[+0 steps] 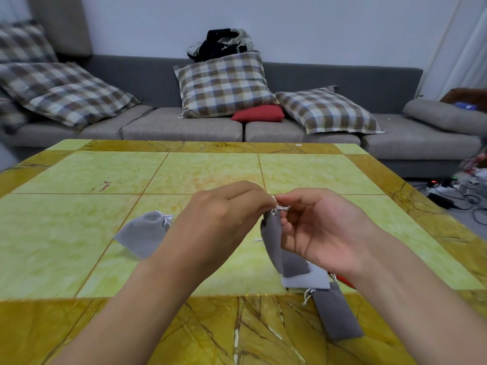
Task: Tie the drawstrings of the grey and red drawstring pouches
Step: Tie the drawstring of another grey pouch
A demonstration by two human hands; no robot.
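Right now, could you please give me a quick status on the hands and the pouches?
Both hands, left and right, pinching the white drawstring of a hanging grey pouch. One cinched grey pouch lies left. More pouches piled right. Nothing obstructing.

Checked cushions [224,85] and red cushion [259,113] on grey sofa [342,77]; cables [448,191] on floor.

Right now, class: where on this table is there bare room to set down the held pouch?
Free: the far tiles toward the sofa, and the left side beyond the tied grey pouch. Crowded: near right, under the right hand, where pouches pile.
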